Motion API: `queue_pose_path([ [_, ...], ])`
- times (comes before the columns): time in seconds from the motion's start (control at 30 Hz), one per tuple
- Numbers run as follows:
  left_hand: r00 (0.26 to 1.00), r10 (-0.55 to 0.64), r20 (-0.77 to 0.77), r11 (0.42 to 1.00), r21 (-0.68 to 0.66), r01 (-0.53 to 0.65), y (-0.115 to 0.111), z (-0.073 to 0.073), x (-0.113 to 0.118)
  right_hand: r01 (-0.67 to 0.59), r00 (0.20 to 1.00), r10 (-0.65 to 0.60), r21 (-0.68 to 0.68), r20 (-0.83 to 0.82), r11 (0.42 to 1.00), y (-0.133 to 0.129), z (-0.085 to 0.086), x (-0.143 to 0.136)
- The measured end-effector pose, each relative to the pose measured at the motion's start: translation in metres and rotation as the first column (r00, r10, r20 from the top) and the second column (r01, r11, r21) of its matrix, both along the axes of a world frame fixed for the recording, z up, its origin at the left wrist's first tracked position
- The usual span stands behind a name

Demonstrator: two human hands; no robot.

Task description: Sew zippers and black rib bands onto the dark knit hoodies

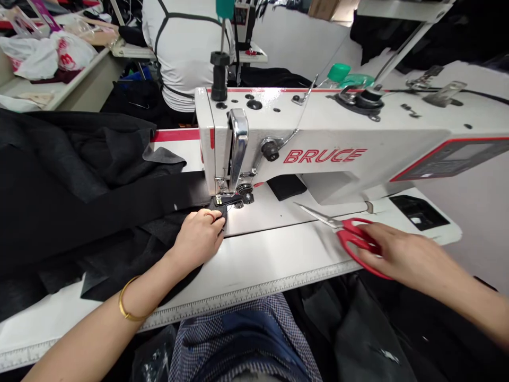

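Note:
My left hand (201,236) rests on the edge of the black fabric (151,212), close in front of the presser foot (219,200) of a white sewing machine (330,127). Its fingers are bent and pressed together on the cloth. The fabric spreads over the left of the table, and part of it reaches the needle area. In my right hand (392,249) is a pair of scissors (338,225) with red handles. Their tips point left, over the table and apart from the fabric. The blades look nearly closed.
A small black piece (287,187) lies under the machine arm. A ruler strip (254,292) runs along the table's front edge. Dark cloth (358,329) hangs at my lap. Beyond the machine sits a person in a white top (191,53); plastic bags (51,55) lie on a table at left.

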State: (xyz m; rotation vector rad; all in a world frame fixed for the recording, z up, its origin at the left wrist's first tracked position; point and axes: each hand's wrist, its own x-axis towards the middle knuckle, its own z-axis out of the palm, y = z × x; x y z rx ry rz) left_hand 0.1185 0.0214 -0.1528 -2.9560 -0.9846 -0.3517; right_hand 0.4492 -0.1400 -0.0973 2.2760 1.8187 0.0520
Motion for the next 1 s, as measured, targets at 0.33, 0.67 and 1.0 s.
queue_pose_path([
  [0.33, 1.000, -0.012, 0.019, 1.000, 0.007, 0.012, 0.002, -0.001, -0.002, -0.308, 0.930, 0.220, -0.300, -0.294, 0.903, 0.088, 0.006, -0.089],
  [0.67, 1.000, -0.006, -0.001, 1.000, -0.016, 0.006, 0.003, 0.001, -0.001, -0.336, 0.942, 0.322, -0.224, -0.096, 0.915, 0.106, -0.002, -0.108],
  [1.0, 1.000, -0.009, 0.006, 1.000, -0.014, 0.009, 0.003, 0.000, -0.001, -0.366, 0.920, 0.383, -0.160, 0.087, 0.916, 0.107, -0.005, -0.115],
])
